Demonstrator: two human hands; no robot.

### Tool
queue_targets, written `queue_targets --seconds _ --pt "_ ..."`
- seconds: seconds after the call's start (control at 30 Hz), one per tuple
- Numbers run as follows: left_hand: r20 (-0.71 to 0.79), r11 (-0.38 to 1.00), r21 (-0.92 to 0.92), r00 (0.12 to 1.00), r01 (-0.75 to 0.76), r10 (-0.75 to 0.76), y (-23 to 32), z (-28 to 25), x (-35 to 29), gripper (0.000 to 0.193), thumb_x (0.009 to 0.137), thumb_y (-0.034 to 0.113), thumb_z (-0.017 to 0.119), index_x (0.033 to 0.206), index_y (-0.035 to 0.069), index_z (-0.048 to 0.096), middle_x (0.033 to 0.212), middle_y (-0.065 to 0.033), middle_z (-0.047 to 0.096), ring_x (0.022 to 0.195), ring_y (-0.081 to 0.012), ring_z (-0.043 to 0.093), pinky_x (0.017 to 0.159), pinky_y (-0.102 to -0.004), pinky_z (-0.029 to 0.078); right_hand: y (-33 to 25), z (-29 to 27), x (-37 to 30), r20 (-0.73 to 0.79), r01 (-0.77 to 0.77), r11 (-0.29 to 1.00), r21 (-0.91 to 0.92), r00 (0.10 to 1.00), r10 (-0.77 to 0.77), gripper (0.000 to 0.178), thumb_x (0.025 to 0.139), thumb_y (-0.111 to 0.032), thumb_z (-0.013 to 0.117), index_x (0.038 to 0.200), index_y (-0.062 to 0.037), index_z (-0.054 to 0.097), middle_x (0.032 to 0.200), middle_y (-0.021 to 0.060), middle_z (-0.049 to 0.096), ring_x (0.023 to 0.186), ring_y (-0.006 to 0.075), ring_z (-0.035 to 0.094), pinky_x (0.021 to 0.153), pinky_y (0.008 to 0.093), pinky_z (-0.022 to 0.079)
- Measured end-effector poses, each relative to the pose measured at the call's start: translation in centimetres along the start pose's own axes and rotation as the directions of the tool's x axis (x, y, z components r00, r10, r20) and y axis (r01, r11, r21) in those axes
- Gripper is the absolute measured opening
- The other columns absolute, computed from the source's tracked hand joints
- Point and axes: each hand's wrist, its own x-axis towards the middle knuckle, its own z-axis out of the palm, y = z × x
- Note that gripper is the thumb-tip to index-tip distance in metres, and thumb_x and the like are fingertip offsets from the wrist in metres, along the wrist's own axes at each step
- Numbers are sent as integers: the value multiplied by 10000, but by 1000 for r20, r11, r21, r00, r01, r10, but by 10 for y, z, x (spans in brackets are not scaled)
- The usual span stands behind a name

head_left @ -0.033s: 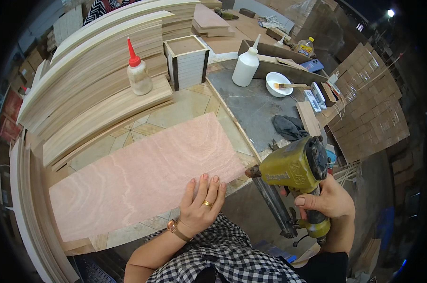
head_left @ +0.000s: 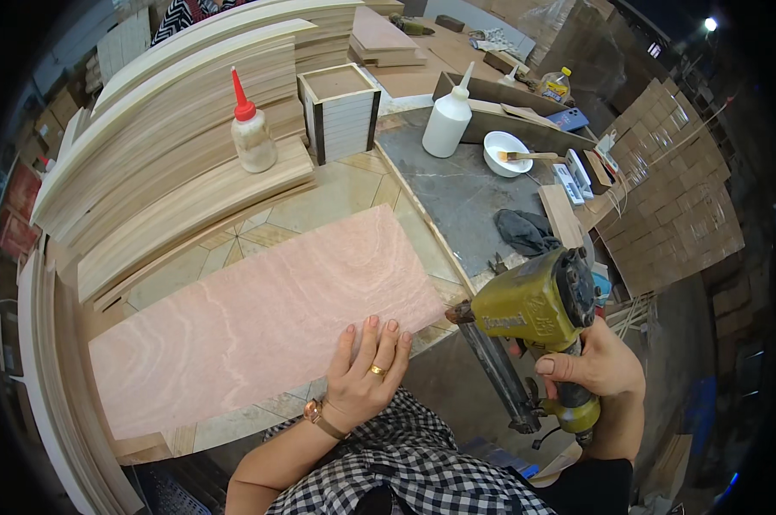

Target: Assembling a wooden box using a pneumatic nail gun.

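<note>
A pinkish plywood panel (head_left: 259, 318) lies at a slant across the tiled worktop. My left hand (head_left: 366, 365) rests on its near edge toward the right end, fingers stretched out over the wood; a ring and a wristwatch show. My right hand (head_left: 606, 365) is wrapped round the grip of a yellow-green pneumatic nail gun (head_left: 525, 300). The gun's nose points left and is at the panel's right-hand corner; whether it touches the wood I cannot tell. Its dark magazine slants down below the nose. Most of my right fingers are hidden behind the grip.
Stacked boards (head_left: 208, 112) line the far left, with a red-tipped glue bottle (head_left: 255, 142) on them and a small box (head_left: 345, 116) beside. On the grey slab (head_left: 413, 172) stand a white bottle (head_left: 446, 124), a bowl (head_left: 495, 163) with a brush, and a dark cloth (head_left: 525, 232).
</note>
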Motion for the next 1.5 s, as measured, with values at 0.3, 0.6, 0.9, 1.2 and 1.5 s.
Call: queue_targets --seconds 0.3,0.6,0.9,1.2,1.5 --pt "10 1000 2 1000 -2 2 0 1 -1 285 821 85 612 1094 83 692 1156 -122 670 1129 -307 623 1006 -482 422 1 -2 4 12 -8 1000 -14 1000 8 361 846 -123 743 1129 18 569 1001 74 624 643 122 597 493 254 500" --pt "7 1000 17 1000 2 -2 1 1 -2 247 866 144 602 1090 88 690 1181 -115 664 1140 -295 618 954 -473 469 -1 -2 8 29 -1 1000 -29 1000 2 348 851 -126 737 1122 18 573 985 72 623 647 117 590 504 249 499" --pt "-8 1000 15 1000 9 -9 1 2 -2 249 850 112 618 1088 99 690 1176 -106 667 1137 -292 622 1004 -473 426 -5 -1 11 47 -35 997 -61 998 38 348 852 -127 741 1123 8 570 970 58 612 637 107 582 509 245 496" --pt "-15 999 35 1000 2 -1 0 2 -1 217 860 154 623 1054 104 707 1157 -101 674 1118 -281 634 943 -468 472 -7 1 9 26 -64 997 -47 998 65 355 847 -123 745 1132 4 575 979 54 615 657 100 590 511 244 499" --pt "-22 999 35 1000 10 -9 1 3 0 215 856 153 637 1053 106 709 1155 -97 677 1105 -274 641 942 -465 475 -8 0 7 17 -65 996 -57 998 66 360 848 -119 742 1143 11 580 1017 61 621 696 105 605 515 246 513"
